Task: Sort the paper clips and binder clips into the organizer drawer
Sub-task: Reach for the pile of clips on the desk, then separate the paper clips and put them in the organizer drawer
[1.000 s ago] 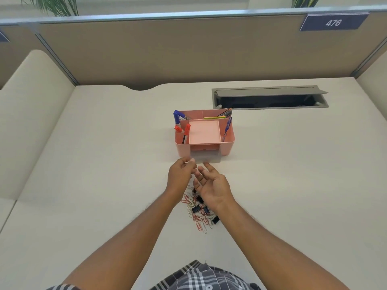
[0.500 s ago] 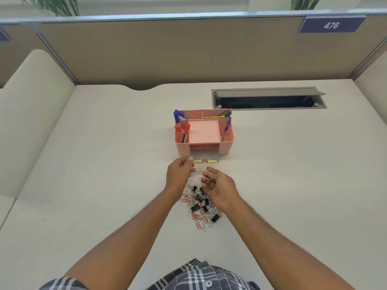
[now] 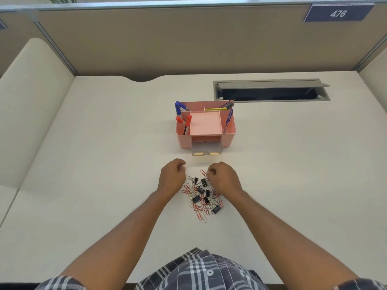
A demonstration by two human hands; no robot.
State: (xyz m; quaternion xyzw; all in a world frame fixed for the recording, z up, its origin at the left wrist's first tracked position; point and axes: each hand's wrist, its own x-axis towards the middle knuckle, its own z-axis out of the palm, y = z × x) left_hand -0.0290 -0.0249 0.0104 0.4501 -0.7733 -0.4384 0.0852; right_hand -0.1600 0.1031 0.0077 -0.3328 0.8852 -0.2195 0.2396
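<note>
A pile of red and silver paper clips and black binder clips (image 3: 202, 194) lies on the desk in front of me. Beyond it stands the pink organizer (image 3: 229, 130), its clear drawer (image 3: 207, 147) pulled out toward me with something yellowish showing at its front. My left hand (image 3: 172, 177) rests at the pile's left edge, fingers curled shut, nothing visible in it. My right hand (image 3: 224, 178) sits at the pile's far right edge, fingertips pinched at the end of a red paper clip (image 3: 203, 172) that still lies on the desk.
Blue and red markers, pencils and a blue pen stand in the organizer's outer compartments. A grey cable hatch (image 3: 271, 90) lies open at the back right. A beige partition wall closes the far side, and cushioned panels flank the desk.
Both hands drew back from the drawer toward the pile. My right hand went from open above the clips to curled at the pile's far edge. My left hand's fingers closed.
</note>
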